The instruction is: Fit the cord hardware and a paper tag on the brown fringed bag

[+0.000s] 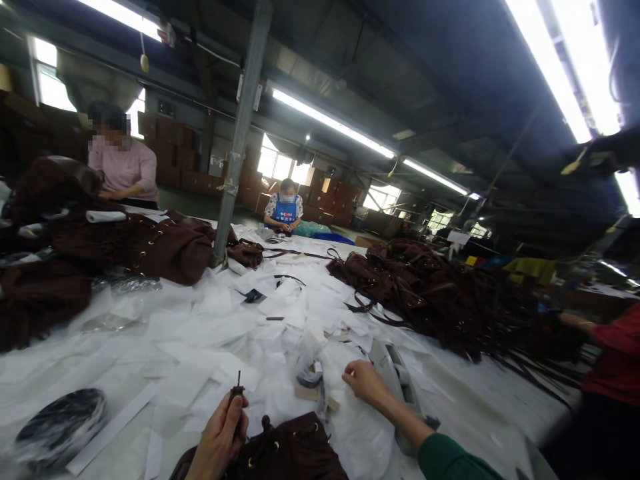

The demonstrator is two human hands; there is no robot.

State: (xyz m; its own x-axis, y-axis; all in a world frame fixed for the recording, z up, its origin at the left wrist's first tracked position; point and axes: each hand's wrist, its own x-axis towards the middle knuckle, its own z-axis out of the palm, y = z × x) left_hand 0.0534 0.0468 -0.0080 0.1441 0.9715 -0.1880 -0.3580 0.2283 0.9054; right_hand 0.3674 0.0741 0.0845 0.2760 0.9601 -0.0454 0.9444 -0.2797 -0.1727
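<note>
My left hand (223,430) is wrapped round a small dark hand tool (237,388) with a thin tip pointing up; its exact kind is unclear. Below it lies a dark brown drawstring bag (295,450) with gold eyelets, partly covered by that hand. My right hand (364,381) reaches over crumpled white wrapping (353,427), its fingers pinched together; whatever they may hold is too small to make out. Just right of it stands a grey tape dispenser (393,370). A roll of tape (309,375) sits between the two hands.
White paper sheets (200,333) cover much of the table. Brown bags (170,250) are heaped at left, and a large brown pile (425,287) lies at right. A metal post (243,133) rises from the table. Co-workers stand at left, at the far end and at right.
</note>
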